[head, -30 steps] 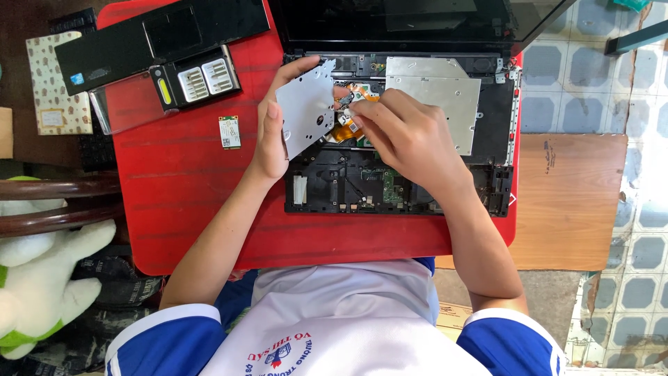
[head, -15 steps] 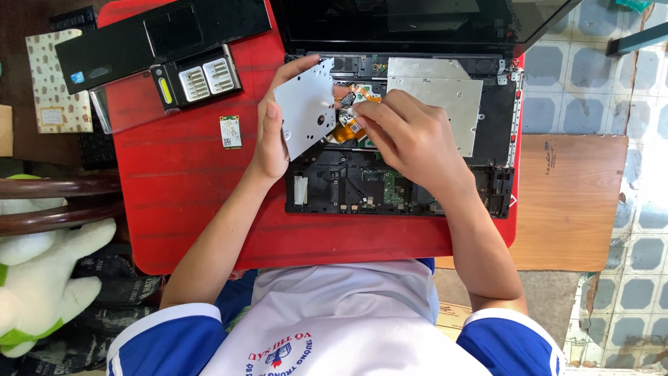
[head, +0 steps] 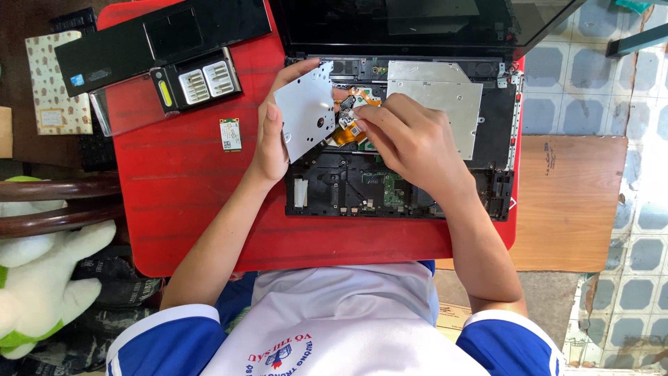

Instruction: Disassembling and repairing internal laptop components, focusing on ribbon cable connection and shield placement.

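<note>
On a red counter (head: 181,202) over tiled floor, an opened laptop base (head: 400,188) lies at the far edge. The left hand (head: 273,132) grips a tilted metal plate (head: 306,111), exposing the orange ribbon cable (head: 348,129), which the right hand (head: 410,143) pinches with closed fingers (head: 365,118).

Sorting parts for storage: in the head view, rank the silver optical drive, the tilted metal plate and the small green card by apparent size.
1. Silver optical drive.
2. Tilted metal plate, held in the left hand; lifted nearer the camera, so this ranking is unsure.
3. Small green card.

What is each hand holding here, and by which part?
Left hand holds a tilted silver metal plate by its left edge. Right hand has fingers at the orange ribbon cable; grip unclear.
</note>
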